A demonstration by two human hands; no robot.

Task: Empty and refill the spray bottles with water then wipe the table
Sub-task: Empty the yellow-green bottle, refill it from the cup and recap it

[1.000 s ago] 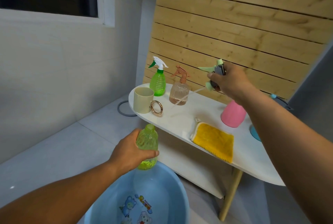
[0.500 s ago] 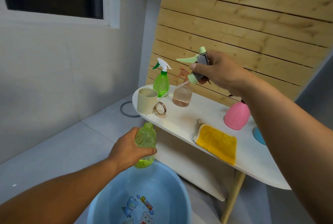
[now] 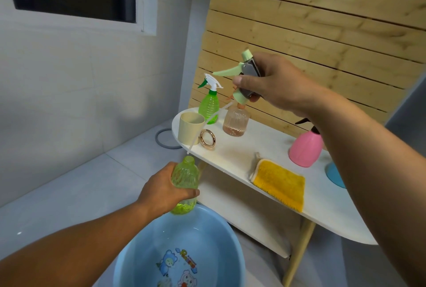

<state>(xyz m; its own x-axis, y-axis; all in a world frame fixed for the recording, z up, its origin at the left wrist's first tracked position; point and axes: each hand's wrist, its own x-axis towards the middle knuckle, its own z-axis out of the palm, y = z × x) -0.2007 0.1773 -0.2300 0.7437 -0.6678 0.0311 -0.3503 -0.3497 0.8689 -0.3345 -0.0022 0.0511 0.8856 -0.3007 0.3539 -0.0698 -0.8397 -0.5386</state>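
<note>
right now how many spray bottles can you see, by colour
green: 2, one on the table, one headless in the left hand
peach: 1
pink: 1
total: 4
The right hand holds the removed spray head.

Your one head-worn wide-angle view looks forward and down, close over the counter (image 3: 242, 160) edge and the basin (image 3: 143, 252) below.
</note>
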